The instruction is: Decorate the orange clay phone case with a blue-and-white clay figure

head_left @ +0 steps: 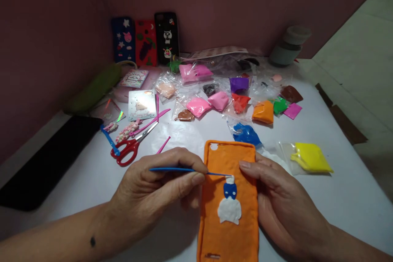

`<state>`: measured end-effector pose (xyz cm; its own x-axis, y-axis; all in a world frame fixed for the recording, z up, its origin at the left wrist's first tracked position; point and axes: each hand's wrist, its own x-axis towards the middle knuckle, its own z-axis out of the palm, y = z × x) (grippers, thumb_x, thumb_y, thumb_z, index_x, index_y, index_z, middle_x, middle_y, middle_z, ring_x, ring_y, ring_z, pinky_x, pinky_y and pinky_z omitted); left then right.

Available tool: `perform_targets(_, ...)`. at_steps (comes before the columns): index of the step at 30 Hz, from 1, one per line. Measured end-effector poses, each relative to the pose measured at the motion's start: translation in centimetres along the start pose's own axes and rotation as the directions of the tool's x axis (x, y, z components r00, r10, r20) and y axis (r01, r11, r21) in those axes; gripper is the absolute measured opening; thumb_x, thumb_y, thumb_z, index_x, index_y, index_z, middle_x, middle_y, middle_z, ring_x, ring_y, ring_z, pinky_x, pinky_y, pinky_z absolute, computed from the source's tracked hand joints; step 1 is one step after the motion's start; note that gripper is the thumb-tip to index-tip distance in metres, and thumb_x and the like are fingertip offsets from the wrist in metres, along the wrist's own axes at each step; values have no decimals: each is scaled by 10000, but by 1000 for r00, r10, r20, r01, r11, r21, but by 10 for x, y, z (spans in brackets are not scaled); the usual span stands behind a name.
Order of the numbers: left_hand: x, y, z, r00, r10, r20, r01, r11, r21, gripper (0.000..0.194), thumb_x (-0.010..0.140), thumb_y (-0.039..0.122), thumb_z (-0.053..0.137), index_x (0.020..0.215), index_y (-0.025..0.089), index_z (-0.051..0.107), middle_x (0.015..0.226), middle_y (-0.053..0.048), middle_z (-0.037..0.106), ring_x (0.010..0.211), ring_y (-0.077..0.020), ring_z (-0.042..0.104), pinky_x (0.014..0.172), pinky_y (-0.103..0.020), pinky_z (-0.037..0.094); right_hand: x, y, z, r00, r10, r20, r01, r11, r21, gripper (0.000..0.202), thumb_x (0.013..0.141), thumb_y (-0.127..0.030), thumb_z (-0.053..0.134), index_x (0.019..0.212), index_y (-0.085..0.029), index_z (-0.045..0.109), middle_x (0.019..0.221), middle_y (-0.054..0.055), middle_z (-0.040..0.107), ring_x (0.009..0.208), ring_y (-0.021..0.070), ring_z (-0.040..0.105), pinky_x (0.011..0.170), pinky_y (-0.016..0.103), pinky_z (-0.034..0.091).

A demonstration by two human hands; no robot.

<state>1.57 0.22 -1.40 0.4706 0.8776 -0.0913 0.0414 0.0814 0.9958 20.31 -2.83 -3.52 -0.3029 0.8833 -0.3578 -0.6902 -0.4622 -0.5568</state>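
Observation:
My left hand (167, 188) pinches a thin blue modelling tool (175, 170). The tool's fine tip touches the small white clay piece at the top of a figure (230, 208) made of white and blue clay. That figure lies on an orange clay-covered phone case (215, 229), which has a camera hole at its upper left corner. My right hand (279, 200) grips the case along its right edge, thumb on the face and the other fingers hidden behind it. The lower end of the case runs out of view.
Clay packets, among them a blue one (245, 134) and a yellow one (311, 158), lie beyond the case. Red-handled scissors (127, 151) and pink tools (163, 145) are at left, near a black slab (46, 159). Decorated phone cases (145, 43) lean against the wall; a jar (288, 47) stands back right.

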Motion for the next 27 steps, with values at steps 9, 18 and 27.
perform_targets(9,-1,0,3,1000,-12,-18,13,1000,11,100,825,127,595,802,151,689,580,14,618,509,-71,581,513,-127,484,1,-1,-1,1000,16,-8,-16,1000,-2,146,802,-191,616,868,-283,708,809,9,727,885,248,693,786,404,565)
perform_targets(18,1,0,2,999,-44,-2,44,998,39,111,818,134,586,785,146,691,582,17,588,492,-67,537,471,-127,438,0,0,-2,1000,4,-4,-4,1000,-8,159,819,-176,592,857,-276,710,855,0,733,891,223,691,801,367,561)
perform_targets(27,-1,0,1,998,-56,34,55,997,57,109,826,154,588,777,138,684,578,3,579,496,-86,540,470,-157,430,1,1,-3,999,9,-35,-10,1000,-20,137,823,-183,592,861,-260,700,873,0,734,892,216,691,822,365,551)
